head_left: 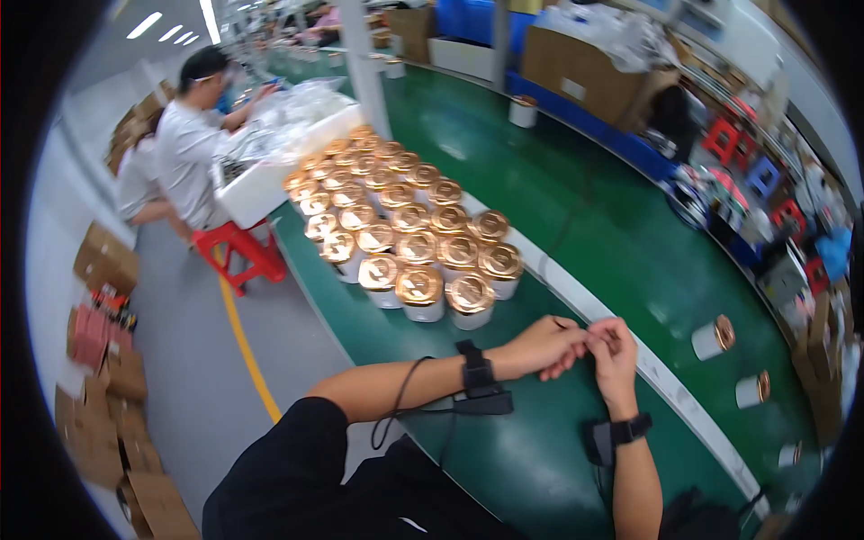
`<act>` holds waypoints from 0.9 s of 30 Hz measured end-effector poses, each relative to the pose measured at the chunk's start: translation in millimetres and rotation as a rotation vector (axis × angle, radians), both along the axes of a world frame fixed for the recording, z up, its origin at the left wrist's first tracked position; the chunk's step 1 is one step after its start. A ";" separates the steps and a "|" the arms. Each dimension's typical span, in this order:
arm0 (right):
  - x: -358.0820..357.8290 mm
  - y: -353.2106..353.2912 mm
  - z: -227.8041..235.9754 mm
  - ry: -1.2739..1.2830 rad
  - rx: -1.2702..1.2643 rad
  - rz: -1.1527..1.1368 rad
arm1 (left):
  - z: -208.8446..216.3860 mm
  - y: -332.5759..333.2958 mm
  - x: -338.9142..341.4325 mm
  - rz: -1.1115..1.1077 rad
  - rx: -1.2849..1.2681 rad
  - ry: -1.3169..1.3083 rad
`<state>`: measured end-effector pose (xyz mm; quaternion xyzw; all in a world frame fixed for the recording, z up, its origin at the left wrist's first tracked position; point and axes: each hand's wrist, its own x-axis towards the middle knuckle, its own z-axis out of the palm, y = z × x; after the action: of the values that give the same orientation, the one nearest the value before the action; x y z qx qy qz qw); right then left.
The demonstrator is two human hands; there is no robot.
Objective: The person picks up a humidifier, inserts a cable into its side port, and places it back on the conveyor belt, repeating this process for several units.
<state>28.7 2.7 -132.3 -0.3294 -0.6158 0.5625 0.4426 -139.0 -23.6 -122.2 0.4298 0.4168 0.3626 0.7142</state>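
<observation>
My left hand and my right hand meet fingertip to fingertip over the green worktop, close to its white edge rail. Both are closed in a pinch; whatever lies between the fingertips is too small or too hidden to make out. Left of them stand several white jars in packed rows, topped with shiny rose-gold lids. The nearest jars are a short way from my left hand, not touching it. Each of my wrists wears a black strap with a small device and a cable.
Beyond the white rail runs a green conveyor belt carrying a few spaced jars. A white foam box with plastic bags adjoins the rows. A co-worker sits there, near a red stool. Cardboard boxes line the left wall.
</observation>
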 end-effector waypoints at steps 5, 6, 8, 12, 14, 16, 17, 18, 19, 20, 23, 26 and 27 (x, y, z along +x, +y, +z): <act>11.8 24.0 -14.9 0.019 -0.005 -0.019 | -8.0 24.0 10.3 0.051 0.009 0.006; 17.9 26.9 -14.3 0.011 0.003 -0.030 | -5.1 27.8 14.7 0.047 -0.009 -0.007; 19.5 38.7 -20.1 0.002 0.008 -0.008 | -5.1 36.3 15.8 0.055 -0.030 0.000; 31.0 54.3 -21.4 0.000 0.022 -0.025 | -0.1 52.2 26.1 0.032 -0.010 0.018; 31.5 59.1 -26.3 -0.001 0.033 -0.001 | -0.4 53.3 27.1 0.028 -0.004 0.028; 34.4 62.4 -23.3 -0.008 0.037 0.012 | -1.2 53.0 27.1 0.034 -0.007 0.052; 33.8 62.2 -21.7 -0.012 0.036 0.028 | -1.4 53.1 27.0 0.033 -0.007 0.050; 32.9 61.8 -20.4 -0.015 0.034 0.044 | -1.4 53.3 27.1 0.031 0.011 0.059; 32.1 61.0 -19.5 -0.016 0.033 0.045 | -1.4 53.6 27.2 0.028 0.028 0.068; 31.5 59.8 -18.6 -0.001 0.020 0.038 | -1.5 53.7 26.9 0.026 0.046 0.078; 29.6 53.6 -16.9 0.027 -0.014 0.036 | -4.8 48.2 24.1 0.022 0.042 0.077; 24.8 50.6 -20.0 0.067 -0.057 0.044 | -12.9 45.4 21.3 0.027 0.034 0.068; 22.8 49.3 -26.2 0.072 -0.091 0.058 | -18.6 46.4 19.8 0.034 0.030 0.061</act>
<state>51.5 51.9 -158.5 -0.3105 -0.5826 0.6140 0.4326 -119.1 22.9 -140.8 0.4440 0.4401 0.3677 0.6885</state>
